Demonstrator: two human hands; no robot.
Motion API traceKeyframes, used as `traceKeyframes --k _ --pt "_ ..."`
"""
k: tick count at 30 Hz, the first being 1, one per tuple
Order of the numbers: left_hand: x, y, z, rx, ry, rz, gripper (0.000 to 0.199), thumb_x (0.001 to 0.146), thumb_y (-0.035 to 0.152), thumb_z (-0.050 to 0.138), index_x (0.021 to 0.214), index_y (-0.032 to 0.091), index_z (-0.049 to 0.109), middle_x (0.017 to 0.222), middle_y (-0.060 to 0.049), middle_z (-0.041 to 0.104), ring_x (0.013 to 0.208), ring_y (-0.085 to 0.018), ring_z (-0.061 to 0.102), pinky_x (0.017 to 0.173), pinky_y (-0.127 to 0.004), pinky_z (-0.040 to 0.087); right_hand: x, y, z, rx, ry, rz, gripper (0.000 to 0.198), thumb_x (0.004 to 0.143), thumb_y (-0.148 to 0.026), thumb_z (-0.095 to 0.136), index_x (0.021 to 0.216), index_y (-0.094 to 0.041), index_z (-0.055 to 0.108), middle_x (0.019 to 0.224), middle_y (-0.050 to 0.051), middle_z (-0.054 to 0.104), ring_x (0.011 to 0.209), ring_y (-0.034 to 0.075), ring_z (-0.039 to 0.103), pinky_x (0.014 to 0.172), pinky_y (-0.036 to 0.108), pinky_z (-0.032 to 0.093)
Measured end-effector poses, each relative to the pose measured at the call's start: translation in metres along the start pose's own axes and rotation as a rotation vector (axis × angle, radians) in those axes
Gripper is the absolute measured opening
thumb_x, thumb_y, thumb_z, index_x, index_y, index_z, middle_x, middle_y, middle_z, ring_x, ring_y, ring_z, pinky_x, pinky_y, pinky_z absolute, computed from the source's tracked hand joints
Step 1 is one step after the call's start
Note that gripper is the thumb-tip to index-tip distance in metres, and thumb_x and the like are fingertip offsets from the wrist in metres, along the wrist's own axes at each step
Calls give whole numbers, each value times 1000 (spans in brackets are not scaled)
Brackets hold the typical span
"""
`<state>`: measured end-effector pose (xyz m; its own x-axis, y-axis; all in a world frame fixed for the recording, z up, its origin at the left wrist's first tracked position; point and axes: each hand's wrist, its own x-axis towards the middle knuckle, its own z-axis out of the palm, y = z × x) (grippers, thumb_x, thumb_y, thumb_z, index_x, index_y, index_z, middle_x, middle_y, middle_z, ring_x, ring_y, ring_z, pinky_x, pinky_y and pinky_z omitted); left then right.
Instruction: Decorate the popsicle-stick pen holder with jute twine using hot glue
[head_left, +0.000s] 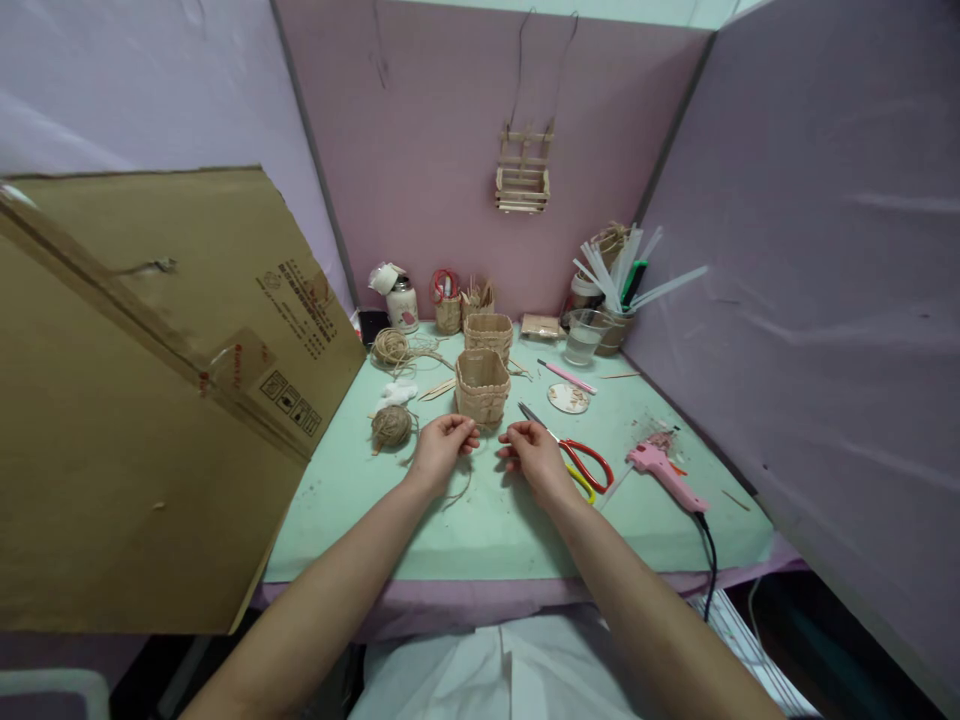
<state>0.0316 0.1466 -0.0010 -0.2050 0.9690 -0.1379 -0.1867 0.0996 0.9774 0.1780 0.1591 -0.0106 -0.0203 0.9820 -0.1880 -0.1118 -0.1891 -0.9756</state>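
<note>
My left hand (pixel 444 450) is closed in a pinch on a thin piece of twine (pixel 466 488), whose tail curls down onto the table. My right hand (pixel 534 452) faces it across a small gap, thumb and fingers drawn together; whatever they hold is too small to make out. Just beyond my fingertips stands a small woven basket (pixel 482 390), upright, with a braided rim. A second woven basket (pixel 489 328) is right behind it. Red-handled scissors (pixel 589 462) lie beside my right hand, over yellow-handled ones (pixel 582 484). Left of my left hand sits a ball of twine (pixel 391 426).
A pink glue gun (pixel 667 475) with a black cord lies at right. Behind are a plastic cup of water (pixel 583 340), a pot of glue sticks (pixel 616 325), a pink pen (pixel 568 377) and a round coaster (pixel 568 398). A large cardboard sheet (pixel 165 400) leans at left.
</note>
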Motion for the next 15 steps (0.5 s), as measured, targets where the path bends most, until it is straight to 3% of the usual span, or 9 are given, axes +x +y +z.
traceKeyframes --k 7,12,15 --pt "7 2 1 -126 19 -111 20 73 26 75 70 12 61 64 -1 63 53 -6 55 50 -16 43 3 4 11 -139 -42 -65 26 67 -31 66 90 -21 57 72 -1 62 59 15 62 48 24 47" --pt "9 1 2 -137 32 -133 18 77 23 73 71 11 61 64 -1 63 51 -4 54 51 -16 44 11 4 16 -284 12 -172 8 66 -26 64 69 -20 61 66 0 63 60 15 59 52 25 43" --pt "9 0 2 -131 38 -134 17 79 21 71 71 11 60 63 -1 62 50 -4 54 50 -15 45 15 2 17 -288 23 -168 7 68 -26 63 65 -20 60 62 0 63 56 15 58 52 26 44"
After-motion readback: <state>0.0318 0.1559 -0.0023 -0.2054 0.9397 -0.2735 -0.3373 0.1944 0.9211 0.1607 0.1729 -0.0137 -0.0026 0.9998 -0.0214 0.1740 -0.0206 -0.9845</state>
